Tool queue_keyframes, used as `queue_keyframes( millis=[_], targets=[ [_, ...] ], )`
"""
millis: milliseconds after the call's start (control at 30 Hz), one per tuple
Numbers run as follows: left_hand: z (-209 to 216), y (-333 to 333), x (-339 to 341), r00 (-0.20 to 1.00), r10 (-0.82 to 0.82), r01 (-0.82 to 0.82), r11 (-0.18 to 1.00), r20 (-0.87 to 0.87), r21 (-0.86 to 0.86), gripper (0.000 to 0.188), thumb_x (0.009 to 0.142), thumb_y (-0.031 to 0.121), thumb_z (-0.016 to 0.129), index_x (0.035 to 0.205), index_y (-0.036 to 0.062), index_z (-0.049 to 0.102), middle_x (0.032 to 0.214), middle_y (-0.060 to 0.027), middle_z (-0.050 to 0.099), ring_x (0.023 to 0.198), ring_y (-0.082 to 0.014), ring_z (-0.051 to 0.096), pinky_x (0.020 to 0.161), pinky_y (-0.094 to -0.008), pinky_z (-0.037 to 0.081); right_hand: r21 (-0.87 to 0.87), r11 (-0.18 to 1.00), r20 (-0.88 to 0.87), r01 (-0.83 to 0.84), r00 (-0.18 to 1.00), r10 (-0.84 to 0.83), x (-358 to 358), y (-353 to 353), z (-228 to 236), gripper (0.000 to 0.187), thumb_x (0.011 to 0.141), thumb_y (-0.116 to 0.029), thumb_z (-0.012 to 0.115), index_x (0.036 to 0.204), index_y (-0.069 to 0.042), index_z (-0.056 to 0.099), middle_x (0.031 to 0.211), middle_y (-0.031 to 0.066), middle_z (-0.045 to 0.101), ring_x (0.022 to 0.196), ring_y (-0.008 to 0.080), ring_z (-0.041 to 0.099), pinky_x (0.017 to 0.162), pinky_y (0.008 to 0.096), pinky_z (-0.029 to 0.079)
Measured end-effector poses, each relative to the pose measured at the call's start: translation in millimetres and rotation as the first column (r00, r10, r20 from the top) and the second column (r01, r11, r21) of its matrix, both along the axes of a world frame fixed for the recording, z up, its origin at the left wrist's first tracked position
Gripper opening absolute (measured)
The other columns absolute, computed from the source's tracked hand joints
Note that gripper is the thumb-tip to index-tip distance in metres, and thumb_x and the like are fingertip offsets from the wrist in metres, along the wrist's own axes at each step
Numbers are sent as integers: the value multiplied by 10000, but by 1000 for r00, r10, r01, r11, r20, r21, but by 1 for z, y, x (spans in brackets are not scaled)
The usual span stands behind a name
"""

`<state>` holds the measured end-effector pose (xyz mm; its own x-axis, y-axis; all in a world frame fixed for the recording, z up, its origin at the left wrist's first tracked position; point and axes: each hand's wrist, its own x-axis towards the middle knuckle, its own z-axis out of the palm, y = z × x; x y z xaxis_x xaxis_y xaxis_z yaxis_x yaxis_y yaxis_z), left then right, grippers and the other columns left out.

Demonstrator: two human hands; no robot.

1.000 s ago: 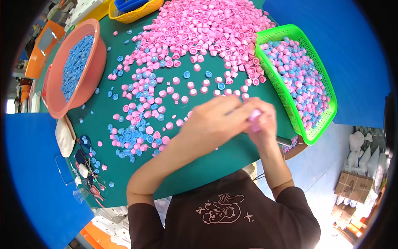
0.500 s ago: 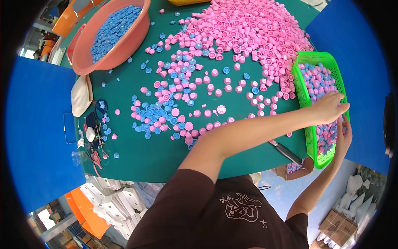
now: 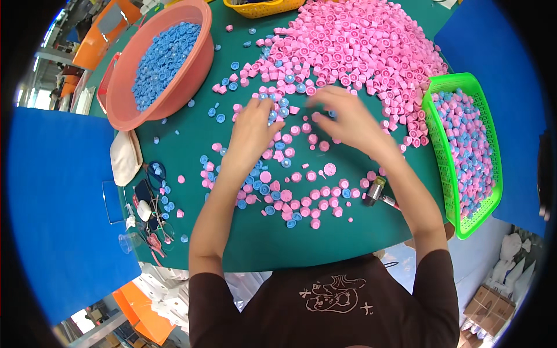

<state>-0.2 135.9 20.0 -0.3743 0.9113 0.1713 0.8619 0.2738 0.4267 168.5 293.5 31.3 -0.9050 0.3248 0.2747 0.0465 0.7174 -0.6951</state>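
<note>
My left hand (image 3: 252, 130) rests over a scatter of small pink and blue plastic caps on the green table, thumb and fingers apart around a few of them. To its right, my right hand (image 3: 351, 119) is blurred by motion, its fingers stretched leftward and apart from the thumb. A pink cap (image 3: 316, 116) lies beside that thumb. Below the hands are loose pink caps (image 3: 315, 194) and blue caps (image 3: 265, 189). A large heap of pink caps (image 3: 354, 43) covers the far part of the table.
An orange basin (image 3: 203, 55) of blue caps stands far left; a green basket (image 3: 449, 168) of mixed caps stands at the right edge. A dark cylindrical object (image 3: 374, 192) lies by my right forearm. At left are glasses (image 3: 167, 232) and a cloth pouch (image 3: 125, 156).
Both hands have left the green basket and moved left to the scattered caps. The view has shifted. More caps now lie near the front middle of the table.
</note>
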Motion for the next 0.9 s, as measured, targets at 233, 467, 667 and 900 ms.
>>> queue_keyframes(
  millis=[233, 467, 667, 900],
  targets=[
    [0, -14, 1, 985, 37, -30, 999, 167, -45, 300, 751, 121, 745, 1008, 52, 606, 928, -105, 614, 704, -244, 606, 665, -367, 495, 163, 959, 318, -233, 932, 172, -68, -5, -3, 258, 764, -133, 701, 1012, -76, 659, 1029, 119, 582, 943, 296, 609, 788, 403, 505],
    [8, -14, -10, 933, 111, -103, 994, 342, -42, 218, 763, 100, 713, 957, 40, 634, 940, -109, 635, 729, -287, 636, 671, -389, 510, 267, 915, 225, -303, 943, 246, -67, 2, -19, 272, 751, -192, 748, 995, -87, 686, 1039, 105, 585, 898, 287, 622, 750, 404, 515],
    [-11, -11, -10, 982, -58, 40, 994, 181, 97, 203, 771, 85, 691, 957, 36, 626, 903, -109, 625, 742, -283, 635, 661, -397, 509, -115, 962, 86, -246, 963, 257, -49, 20, 1, 208, 792, -158, 726, 976, -72, 681, 1019, 73, 597, 879, 210, 638, 713, 319, 506],
    [-1, -4, -7, 912, -86, 67, 996, 402, 62, 245, 829, 82, 671, 1063, 37, 617, 941, -70, 624, 721, -184, 635, 594, -310, 508, -721, 681, 162, 125, 987, -10, -33, 59, 1, 193, 823, -157, 661, 840, -96, 478, 771, 17, 561, 676, 102, 570, 386, 200, 366]
  ],
)
